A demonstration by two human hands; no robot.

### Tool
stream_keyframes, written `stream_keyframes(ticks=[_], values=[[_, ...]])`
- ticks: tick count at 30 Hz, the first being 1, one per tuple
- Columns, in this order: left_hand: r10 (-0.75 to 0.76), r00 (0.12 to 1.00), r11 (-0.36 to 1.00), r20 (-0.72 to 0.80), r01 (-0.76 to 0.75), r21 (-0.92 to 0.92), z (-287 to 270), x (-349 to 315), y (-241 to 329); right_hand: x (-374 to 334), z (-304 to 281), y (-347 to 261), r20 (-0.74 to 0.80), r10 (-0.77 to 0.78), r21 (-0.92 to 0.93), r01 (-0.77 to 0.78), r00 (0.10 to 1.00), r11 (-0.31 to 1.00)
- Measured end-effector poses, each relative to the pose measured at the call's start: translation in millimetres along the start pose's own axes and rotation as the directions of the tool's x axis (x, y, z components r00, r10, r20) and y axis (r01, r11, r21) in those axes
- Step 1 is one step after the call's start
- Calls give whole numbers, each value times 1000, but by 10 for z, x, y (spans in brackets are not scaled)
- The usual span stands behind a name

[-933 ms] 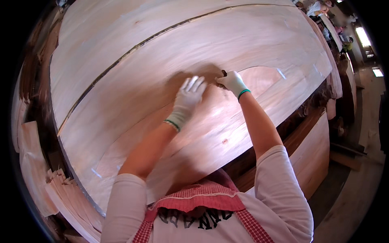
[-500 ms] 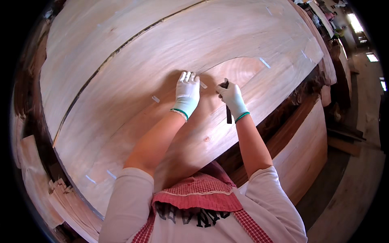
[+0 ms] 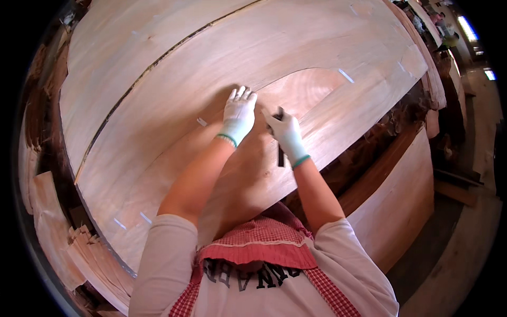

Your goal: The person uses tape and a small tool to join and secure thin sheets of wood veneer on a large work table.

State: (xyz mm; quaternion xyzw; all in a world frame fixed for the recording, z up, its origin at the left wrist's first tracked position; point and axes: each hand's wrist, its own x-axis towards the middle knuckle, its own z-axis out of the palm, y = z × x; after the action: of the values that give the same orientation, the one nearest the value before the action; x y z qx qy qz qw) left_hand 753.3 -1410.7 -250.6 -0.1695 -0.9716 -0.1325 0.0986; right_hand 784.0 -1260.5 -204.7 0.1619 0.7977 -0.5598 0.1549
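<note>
A broad pale wood veneer sheet (image 3: 179, 100) lies under both my hands. My left hand (image 3: 239, 114), in a white glove with a green cuff edge, rests on it with fingers stretched out. Beside it my right hand (image 3: 285, 133), gloved the same way, is closed around a dark, flat, bar-shaped tool (image 3: 281, 156). The tool sticks out above and below the fist; its kind is unclear. My right forefinger points to the veneer near my left fingertips. A curved-edged veneer piece (image 3: 303, 87) sits ahead of my hands, with a white tape strip (image 3: 346, 75) at its far end.
A dark, long gap (image 3: 132, 79) curves across the sheet at the left. More tape strips (image 3: 120, 223) dot the surface. Veneer offcuts (image 3: 95, 259) are stacked at the lower left. At the right stands another veneer stack (image 3: 396, 201). Someone else (image 3: 437, 20) is far off, upper right.
My right hand has moved left and slightly nearer with the dark tool, closer to my left hand. The left hand has shifted slightly left, its fingers now more spread.
</note>
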Motion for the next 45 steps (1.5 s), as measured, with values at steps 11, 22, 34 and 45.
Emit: stream_keyframes(ticks=[11,22,34,45], values=[[-223,970,811,95,239,-535,-542,-336,239,-549,-919,821,30,61,-621,-29,998,784],[-808,578,470,-116,513,-719,-2175,-4441,-1059,-2859,817,578,354,45,-144,7,934,990],[-957,224,286,-186,612,-737,-3243,-8610,-1500,-4423,4314,1035,539,-388,-550,661,748,510],[-457,804,881,-380,353,-314,-3794,-6970,-4015,-4510,4542,1132,398,-517,-629,636,758,448]])
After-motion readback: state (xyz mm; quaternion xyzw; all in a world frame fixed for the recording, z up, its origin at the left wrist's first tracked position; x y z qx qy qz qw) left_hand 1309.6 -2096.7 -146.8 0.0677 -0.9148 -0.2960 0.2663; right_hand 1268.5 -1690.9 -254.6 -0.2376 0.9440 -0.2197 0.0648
